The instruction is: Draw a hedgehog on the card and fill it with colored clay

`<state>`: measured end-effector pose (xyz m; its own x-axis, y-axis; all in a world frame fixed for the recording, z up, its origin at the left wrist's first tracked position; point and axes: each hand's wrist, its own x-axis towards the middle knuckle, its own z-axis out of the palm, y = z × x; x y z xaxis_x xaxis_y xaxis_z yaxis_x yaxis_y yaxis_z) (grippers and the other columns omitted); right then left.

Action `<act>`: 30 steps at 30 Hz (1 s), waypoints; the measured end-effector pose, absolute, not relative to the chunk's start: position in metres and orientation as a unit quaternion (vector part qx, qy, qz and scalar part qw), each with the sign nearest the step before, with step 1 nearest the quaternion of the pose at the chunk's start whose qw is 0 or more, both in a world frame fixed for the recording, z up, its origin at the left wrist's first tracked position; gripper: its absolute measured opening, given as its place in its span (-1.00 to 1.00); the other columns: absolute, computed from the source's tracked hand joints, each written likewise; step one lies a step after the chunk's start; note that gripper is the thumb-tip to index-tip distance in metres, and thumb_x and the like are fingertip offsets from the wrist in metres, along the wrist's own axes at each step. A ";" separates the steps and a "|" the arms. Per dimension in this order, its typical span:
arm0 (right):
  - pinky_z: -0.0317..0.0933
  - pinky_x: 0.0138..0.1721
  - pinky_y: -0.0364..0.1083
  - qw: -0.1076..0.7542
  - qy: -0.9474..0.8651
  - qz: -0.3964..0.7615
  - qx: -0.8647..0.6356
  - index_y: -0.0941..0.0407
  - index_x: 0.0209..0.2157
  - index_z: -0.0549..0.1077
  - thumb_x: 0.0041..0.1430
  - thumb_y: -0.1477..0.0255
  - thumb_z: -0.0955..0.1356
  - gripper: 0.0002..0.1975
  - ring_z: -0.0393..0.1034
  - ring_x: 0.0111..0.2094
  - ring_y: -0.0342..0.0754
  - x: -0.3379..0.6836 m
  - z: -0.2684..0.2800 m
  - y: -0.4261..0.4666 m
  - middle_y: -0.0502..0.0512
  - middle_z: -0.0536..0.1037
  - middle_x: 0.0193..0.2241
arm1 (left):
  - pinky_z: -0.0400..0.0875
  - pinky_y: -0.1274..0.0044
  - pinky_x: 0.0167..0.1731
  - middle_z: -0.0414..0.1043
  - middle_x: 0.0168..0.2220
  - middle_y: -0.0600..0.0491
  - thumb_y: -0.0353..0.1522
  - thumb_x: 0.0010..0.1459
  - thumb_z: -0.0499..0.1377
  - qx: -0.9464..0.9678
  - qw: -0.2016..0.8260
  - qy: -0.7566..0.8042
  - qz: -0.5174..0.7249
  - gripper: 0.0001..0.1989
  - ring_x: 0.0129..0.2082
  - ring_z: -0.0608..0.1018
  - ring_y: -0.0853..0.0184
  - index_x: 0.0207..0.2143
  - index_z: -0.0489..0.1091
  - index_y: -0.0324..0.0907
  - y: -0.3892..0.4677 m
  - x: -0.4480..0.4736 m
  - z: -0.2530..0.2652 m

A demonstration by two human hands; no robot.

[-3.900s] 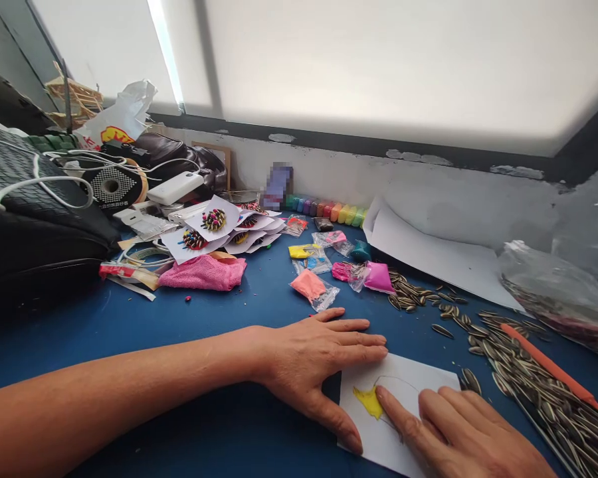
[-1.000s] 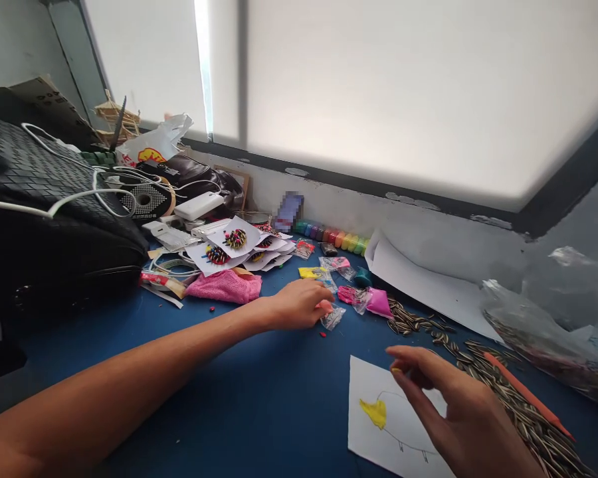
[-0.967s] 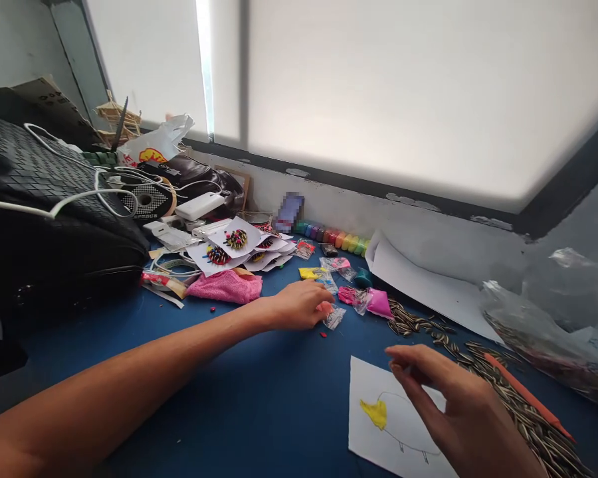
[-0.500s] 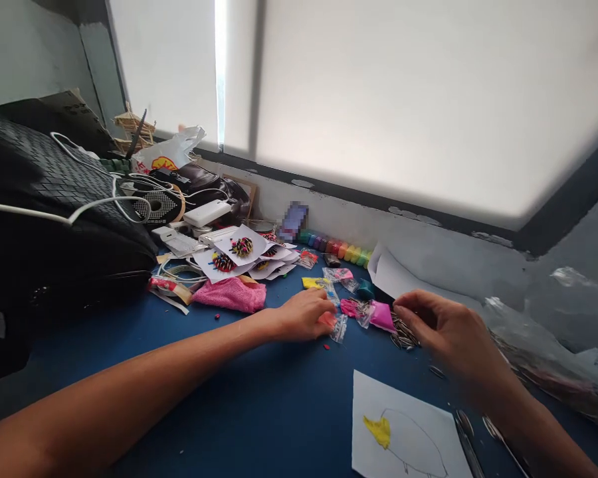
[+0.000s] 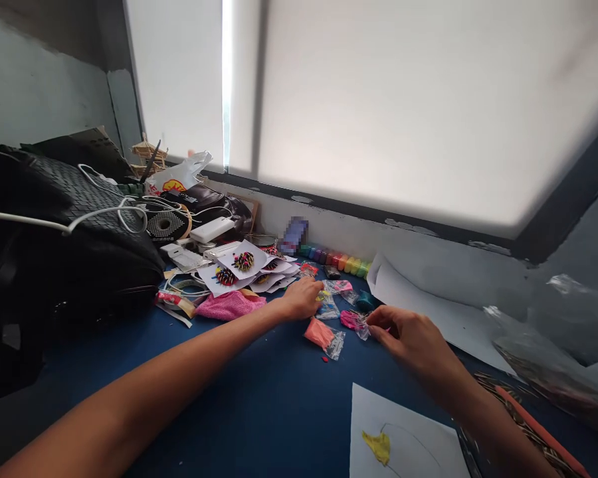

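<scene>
Left hand [image 5: 303, 297] has been shifted from the orange packet [image 5: 319, 334] to the yellow packet [image 5: 320, 296] behind it, and the right hand [image 5: 411, 335] has been brought beside the dark pink packet [image 5: 349, 320]. The yellow packet is largely covered by the left fingers; whether it is grasped cannot be told. Right thumb and fingertips are drawn together at clear plastic, their grip likewise indiscernible. Nearer the viewer, a yellow patch [image 5: 379, 448] is borne by a white card [image 5: 418, 446] on the blue table [image 5: 249, 392]; a pink cloth [image 5: 232, 304] is seen leftward

Two hands [image 5: 303, 297] [image 5: 416, 337]; one drawing [image 5: 411, 453]; one yellow patch [image 5: 378, 447]; one cloth [image 5: 230, 305].
</scene>
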<state>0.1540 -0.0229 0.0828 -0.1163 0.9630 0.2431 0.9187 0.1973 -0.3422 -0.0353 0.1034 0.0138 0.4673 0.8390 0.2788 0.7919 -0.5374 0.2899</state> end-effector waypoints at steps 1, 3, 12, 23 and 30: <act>0.16 -0.42 -0.09 0.206 -0.744 0.060 -0.632 -0.01 -0.39 0.55 0.12 0.29 0.29 -0.81 0.45 -0.40 -0.01 0.155 0.082 -0.023 0.03 0.61 -0.42 | 0.37 0.43 -0.10 0.48 -0.15 -0.08 -0.42 0.07 0.19 0.853 0.059 0.481 0.195 -0.77 -0.07 0.49 0.14 -0.19 0.49 -0.20 0.106 -0.034 0.014; 0.19 -0.38 -0.08 0.203 -0.742 0.069 -0.635 0.00 -0.36 0.55 0.14 0.31 0.29 -0.81 0.45 -0.37 -0.01 0.157 0.081 -0.022 0.03 0.62 -0.38 | 0.37 0.45 -0.12 0.50 -0.20 -0.07 -0.45 0.12 0.11 0.850 0.057 0.483 0.201 -0.82 -0.10 0.51 0.17 -0.28 0.51 -0.20 0.109 -0.032 0.017; 0.32 -0.25 -0.04 0.190 -0.718 0.133 -0.656 0.15 -0.26 0.48 0.29 0.30 0.31 -0.80 0.43 -0.37 -0.14 0.164 0.071 -0.010 -0.01 0.53 -0.36 | 0.37 0.43 -0.09 0.50 -0.11 -0.06 -0.42 0.03 0.20 0.862 0.087 0.454 0.207 -0.67 -0.06 0.50 0.14 -0.10 0.46 -0.17 0.108 -0.035 0.021; 0.38 -0.22 -0.01 0.243 -0.654 0.257 -0.669 0.14 -0.08 0.44 0.29 0.30 0.31 -0.75 0.45 -0.24 -0.09 0.168 0.067 -0.006 0.09 0.51 -0.15 | 0.33 0.50 -0.01 0.47 -0.12 0.01 -0.48 0.05 0.21 0.869 0.154 0.344 0.319 -0.51 -0.09 0.49 0.31 0.08 0.32 -0.21 0.093 -0.039 0.038; 0.37 -0.19 0.04 0.287 -0.615 0.361 -0.640 0.15 0.00 0.40 0.28 0.28 0.32 -0.68 0.45 -0.18 -0.05 0.167 0.061 -0.006 0.12 0.49 -0.08 | 0.37 0.55 -0.14 0.39 -0.15 -0.02 -0.47 0.05 0.23 0.892 0.179 0.242 0.338 -0.54 -0.15 0.47 0.32 0.05 0.36 -0.23 0.061 -0.017 0.043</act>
<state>0.1674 -0.0064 0.0610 -0.0166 0.9940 -0.1081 0.5790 -0.0786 -0.8115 -0.0169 0.0614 0.0432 0.6552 0.5518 0.5159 0.3103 -0.8193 0.4822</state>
